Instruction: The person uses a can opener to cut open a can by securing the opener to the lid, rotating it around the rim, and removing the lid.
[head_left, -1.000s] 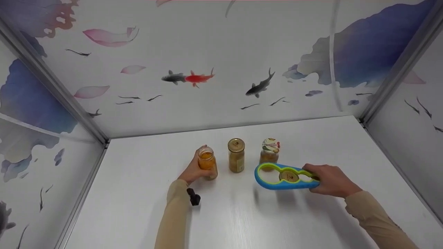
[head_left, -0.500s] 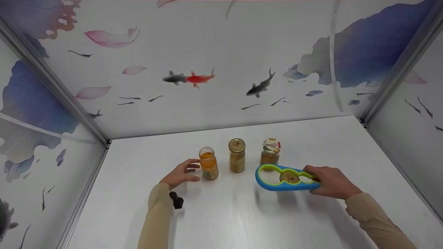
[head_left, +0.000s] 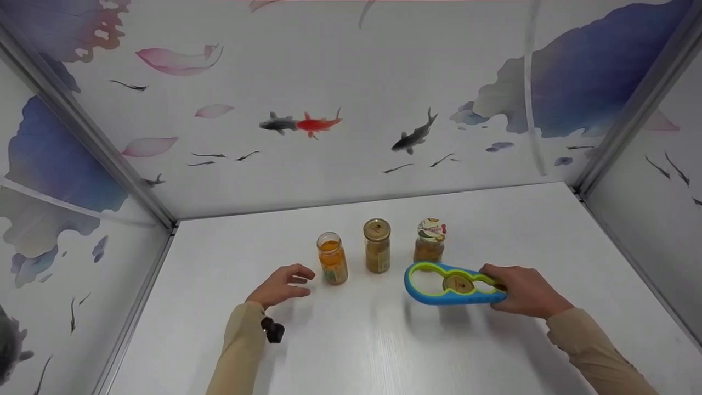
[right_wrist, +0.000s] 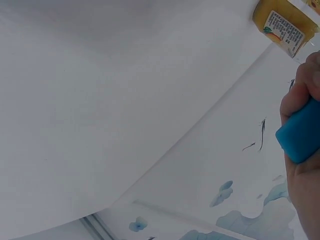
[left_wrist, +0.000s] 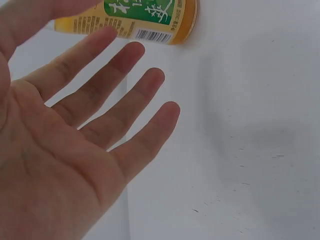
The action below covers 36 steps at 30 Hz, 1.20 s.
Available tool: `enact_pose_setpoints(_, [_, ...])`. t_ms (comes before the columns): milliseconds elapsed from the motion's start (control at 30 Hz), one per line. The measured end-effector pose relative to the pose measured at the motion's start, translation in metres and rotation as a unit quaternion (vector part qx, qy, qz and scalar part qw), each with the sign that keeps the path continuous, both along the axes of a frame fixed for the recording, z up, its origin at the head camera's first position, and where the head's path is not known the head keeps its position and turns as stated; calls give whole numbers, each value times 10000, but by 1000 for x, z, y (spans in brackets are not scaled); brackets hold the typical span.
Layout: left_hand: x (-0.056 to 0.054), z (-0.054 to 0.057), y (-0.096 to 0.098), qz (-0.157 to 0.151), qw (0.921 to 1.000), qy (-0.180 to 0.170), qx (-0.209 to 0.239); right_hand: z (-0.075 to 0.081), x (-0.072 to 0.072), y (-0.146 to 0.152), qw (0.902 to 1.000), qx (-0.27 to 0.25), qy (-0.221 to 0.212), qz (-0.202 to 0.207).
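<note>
My right hand (head_left: 524, 289) grips one end of a blue jar opener (head_left: 449, 298) with a lime-green inner edge, held above the table. A gold lid (head_left: 458, 283) sits in the opener's middle ring. In the right wrist view, the blue handle end (right_wrist: 300, 132) pokes out of the fist. My left hand (head_left: 282, 285) is apart from the lidless orange jar (head_left: 333, 263), just left of it, fingers spread and slightly bent with nothing in them. The left wrist view shows this jar's green label (left_wrist: 142, 10) beyond the fingertips.
A tall jar (head_left: 377, 247) with a gold lid stands right of the orange one. Farther right is a shorter jar (head_left: 430, 241) with a patterned lid, its base partly behind the opener. Printed wall panels close off the back and sides of the white table (head_left: 340, 351).
My left hand has let go of the orange jar and drawn back to the left and toward me. The jar stays standing; my right hand and the opener hardly move.
</note>
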<state>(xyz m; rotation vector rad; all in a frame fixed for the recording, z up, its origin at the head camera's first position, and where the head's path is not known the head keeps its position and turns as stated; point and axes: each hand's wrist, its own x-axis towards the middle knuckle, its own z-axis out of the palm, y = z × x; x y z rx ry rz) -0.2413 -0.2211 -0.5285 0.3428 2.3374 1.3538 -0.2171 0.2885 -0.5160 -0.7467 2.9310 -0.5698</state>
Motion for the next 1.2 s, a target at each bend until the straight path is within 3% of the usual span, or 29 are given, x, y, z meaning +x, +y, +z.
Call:
enact_pose_setpoints(367, [14,1,26,-191,9990,123,-385,-5,4,-6,9999,67,-97,-31])
enact_pose_setpoints(767, [22,-3,73,-719,9972,135,-174,-7,7,-25,9995,-53,-243,-187])
enact_pose_setpoints(1200, [26,-12,111,-1130,9929,314,180,-10,11,-34,9998,-135,29,160])
